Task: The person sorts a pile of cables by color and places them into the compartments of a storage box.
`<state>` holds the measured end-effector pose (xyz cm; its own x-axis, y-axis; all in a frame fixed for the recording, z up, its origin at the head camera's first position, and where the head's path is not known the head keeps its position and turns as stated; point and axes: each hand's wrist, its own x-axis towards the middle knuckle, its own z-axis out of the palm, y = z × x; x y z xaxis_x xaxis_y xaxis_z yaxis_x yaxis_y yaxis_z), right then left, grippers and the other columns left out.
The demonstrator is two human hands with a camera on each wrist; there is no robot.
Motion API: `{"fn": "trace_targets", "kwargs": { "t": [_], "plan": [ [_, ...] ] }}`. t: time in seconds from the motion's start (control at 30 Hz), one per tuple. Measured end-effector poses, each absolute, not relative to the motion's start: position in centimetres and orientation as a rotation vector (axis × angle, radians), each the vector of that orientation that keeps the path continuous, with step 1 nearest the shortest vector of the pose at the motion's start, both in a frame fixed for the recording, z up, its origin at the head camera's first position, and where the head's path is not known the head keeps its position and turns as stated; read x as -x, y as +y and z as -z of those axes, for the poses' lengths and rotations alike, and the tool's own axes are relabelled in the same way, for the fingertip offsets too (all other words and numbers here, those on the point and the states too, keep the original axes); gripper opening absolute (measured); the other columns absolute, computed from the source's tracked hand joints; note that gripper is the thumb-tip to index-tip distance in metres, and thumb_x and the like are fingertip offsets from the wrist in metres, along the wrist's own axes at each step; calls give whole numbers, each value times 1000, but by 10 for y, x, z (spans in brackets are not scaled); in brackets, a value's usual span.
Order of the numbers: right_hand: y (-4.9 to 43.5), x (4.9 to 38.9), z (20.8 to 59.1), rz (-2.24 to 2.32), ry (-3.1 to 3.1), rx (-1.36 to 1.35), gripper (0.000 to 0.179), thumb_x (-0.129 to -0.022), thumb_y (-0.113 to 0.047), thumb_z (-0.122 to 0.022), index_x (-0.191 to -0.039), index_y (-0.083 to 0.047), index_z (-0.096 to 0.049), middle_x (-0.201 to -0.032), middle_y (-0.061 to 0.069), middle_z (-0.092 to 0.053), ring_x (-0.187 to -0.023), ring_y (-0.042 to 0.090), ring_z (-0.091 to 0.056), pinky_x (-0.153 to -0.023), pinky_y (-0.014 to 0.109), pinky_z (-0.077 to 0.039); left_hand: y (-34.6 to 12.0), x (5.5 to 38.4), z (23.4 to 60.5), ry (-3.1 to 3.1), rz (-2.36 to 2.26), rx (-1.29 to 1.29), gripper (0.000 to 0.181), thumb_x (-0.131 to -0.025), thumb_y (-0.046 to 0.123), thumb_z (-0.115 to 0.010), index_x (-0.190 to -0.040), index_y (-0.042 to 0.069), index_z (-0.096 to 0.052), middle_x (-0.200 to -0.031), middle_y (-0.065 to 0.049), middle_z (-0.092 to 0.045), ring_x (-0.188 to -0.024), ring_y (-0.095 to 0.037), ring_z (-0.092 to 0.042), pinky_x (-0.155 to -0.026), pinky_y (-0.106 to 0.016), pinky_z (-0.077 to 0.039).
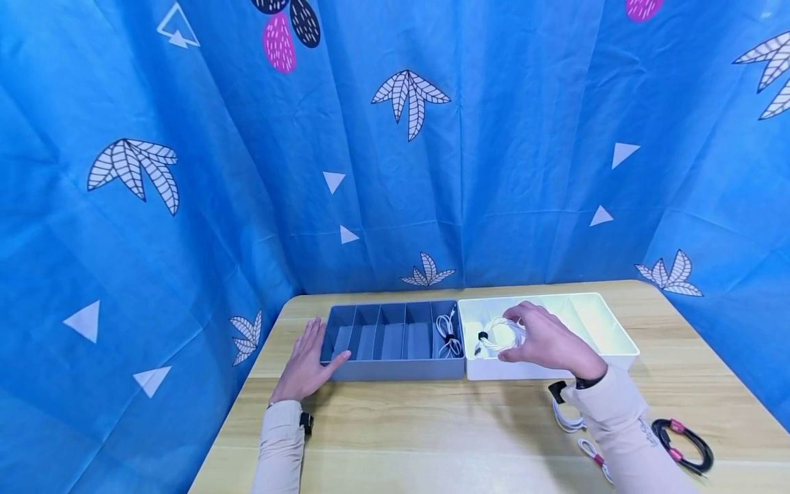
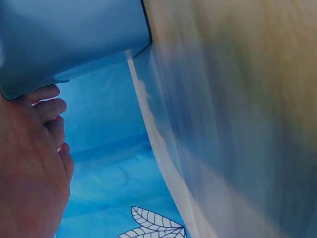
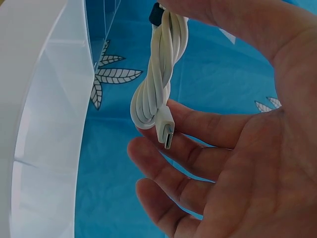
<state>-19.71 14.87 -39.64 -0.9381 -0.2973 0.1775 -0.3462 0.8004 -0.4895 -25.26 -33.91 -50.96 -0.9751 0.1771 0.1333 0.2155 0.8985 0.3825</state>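
Note:
My right hand (image 1: 546, 339) holds a coiled white cable (image 3: 161, 64) between thumb and fingers, over the left part of the white divided box (image 1: 512, 371). A black tie (image 3: 156, 15) binds the coil, and a USB-C plug (image 3: 165, 130) hangs at its lower end in the right wrist view. My left hand (image 1: 306, 363) rests at the left end of the grey divided box (image 1: 395, 371), fingers straight along its side and thumb at the front rim. Another white cable (image 1: 455, 348) with a black tie lies in the grey box's rightmost compartment.
On the table (image 1: 395, 439), near my right forearm, lie a white cable (image 1: 569, 425) close to a black tie, a small white cable (image 1: 588, 449) with a red tie, and a black coiled cable (image 1: 704, 447) with red ties. A blue curtain (image 1: 524, 137) hangs behind the table.

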Motion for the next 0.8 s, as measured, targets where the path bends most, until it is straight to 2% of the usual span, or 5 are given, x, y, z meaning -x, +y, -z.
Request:
{"fn": "trace_targets", "kwargs": {
  "t": [0.4,0.8],
  "plan": [
    [142,204,396,-822,-2917,-521,68,-69,-32,-95,-121,3,-68,-115,17,-69,-104,34,-62,-92,55,-54,-339,253,510,-2968,616,302,105,-95,76,-49,-166,5,-15,-177,-10,-2,-164,-36,-4,-132,-60,-11],
    [134,212,398,-826,-2907,-531,68,-69,-31,-93,-122,3,-68,-114,15,-69,-103,32,-63,-89,51,-55,-338,252,509,-2969,623,300,105,-95,75,-48,-166,6,-14,-177,-10,-3,-164,-36,-5,-132,-61,-11]
  ]
}}
